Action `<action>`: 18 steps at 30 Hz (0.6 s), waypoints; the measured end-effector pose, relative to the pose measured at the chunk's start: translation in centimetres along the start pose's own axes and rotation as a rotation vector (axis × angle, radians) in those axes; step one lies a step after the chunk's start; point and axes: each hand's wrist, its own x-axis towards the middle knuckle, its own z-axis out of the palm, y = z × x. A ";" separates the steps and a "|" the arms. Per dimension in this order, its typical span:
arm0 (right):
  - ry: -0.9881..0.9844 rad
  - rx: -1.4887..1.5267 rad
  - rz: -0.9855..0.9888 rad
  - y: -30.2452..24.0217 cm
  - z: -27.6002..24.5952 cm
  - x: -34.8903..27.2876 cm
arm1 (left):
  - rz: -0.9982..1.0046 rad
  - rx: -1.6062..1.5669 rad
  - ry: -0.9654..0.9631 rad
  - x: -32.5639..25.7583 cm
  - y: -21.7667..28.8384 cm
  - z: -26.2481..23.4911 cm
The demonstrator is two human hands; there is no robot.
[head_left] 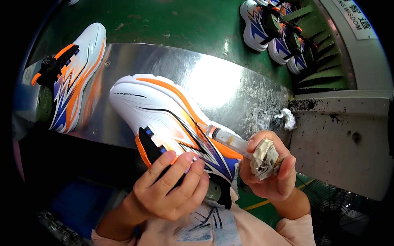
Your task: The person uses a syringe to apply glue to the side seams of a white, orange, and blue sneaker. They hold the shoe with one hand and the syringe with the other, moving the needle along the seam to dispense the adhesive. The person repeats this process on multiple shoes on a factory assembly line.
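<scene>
2 hands in view | left hand (172, 194) on shoe (150, 104), grip can't tell | right hand (271, 186) holding syringe (228, 139), wad (264, 159) | best: shoe steady, syringe low, light pressure

Left hand (170, 193) arched, right hand (269, 189) curled

Head-worn fisheye view, left of a pair, facing down, left hand (170, 192) and right hand (266, 187) close, metal surface (158, 61) beyond

Shoe (166, 107) — white, orange, purple, zigzagged
</scene>
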 end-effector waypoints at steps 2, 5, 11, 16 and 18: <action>0.001 -0.014 -0.004 0.3 -0.4 -0.7 | 0.010 0.012 -0.017 0.1 0.0 0.0; -0.005 -0.018 0.014 0.4 -0.9 -1.8 | 0.024 0.043 -0.026 0.1 0.2 -0.1; 0.017 0.036 -0.002 1.3 -2.6 -4.2 | 0.028 0.091 0.011 1.0 0.0 0.3; -0.021 0.157 -0.040 3.0 -5.1 -5.6 | 0.023 0.101 -0.004 2.4 0.2 0.2; -0.015 0.198 -0.072 3.8 -5.8 -5.9 | 0.021 0.108 -0.031 2.7 0.1 0.0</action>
